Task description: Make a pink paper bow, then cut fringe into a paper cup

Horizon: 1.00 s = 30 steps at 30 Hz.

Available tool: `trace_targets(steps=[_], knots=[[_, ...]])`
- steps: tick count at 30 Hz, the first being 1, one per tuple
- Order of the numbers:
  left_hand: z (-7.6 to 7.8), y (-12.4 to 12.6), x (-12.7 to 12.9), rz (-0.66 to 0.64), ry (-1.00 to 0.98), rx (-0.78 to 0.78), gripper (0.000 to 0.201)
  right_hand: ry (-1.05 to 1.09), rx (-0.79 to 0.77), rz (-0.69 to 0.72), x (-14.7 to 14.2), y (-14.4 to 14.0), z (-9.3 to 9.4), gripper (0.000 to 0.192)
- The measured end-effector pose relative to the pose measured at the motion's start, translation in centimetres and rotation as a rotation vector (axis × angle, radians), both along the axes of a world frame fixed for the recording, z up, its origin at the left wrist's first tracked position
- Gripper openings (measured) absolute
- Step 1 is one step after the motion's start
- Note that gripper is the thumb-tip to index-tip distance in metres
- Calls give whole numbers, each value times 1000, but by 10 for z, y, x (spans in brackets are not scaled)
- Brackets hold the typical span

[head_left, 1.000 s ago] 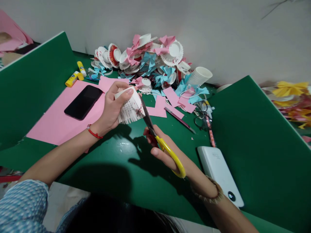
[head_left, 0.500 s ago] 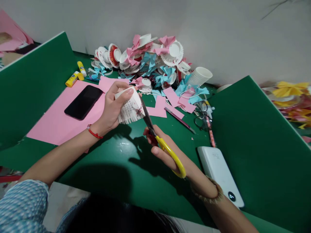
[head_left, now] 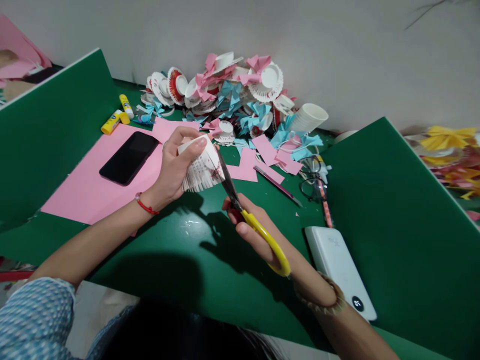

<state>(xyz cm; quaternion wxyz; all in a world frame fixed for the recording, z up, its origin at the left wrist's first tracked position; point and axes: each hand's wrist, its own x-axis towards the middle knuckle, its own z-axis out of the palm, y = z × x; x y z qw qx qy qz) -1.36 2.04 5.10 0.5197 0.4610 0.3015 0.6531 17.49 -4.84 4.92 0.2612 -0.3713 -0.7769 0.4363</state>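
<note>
A white printed paper cup [head_left: 205,167] is gripped by my left hand [head_left: 179,162], the thumb pressed on its surface. Its lower edge is slit into a fringe of narrow strips. My right hand [head_left: 255,227] holds scissors [head_left: 264,239] with yellow handles, fingers through the loops. Their dark blades reach up to the right side of the cup, touching its edge. Below both hands lies the green tabletop [head_left: 165,270], with their shadows on it.
A black phone [head_left: 129,158] rests on pink paper [head_left: 80,195] at left, near glue sticks [head_left: 111,122]. Paper hats with bows [head_left: 228,92] pile up behind, beside stacked cups [head_left: 309,118]. A pen [head_left: 277,186], glasses [head_left: 313,180] and a white power bank [head_left: 339,270] lie right. Green partitions [head_left: 405,225] flank the table.
The scissors and my right hand have shifted very slightly right and down. My left hand and the cup have hardly moved.
</note>
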Motion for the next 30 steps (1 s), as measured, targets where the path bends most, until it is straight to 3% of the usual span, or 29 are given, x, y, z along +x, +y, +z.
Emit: trace_targets(steps=[30], knots=[[2,-2,1,11,23,-6,33,-9,63,-62,-2,-2,2,57]])
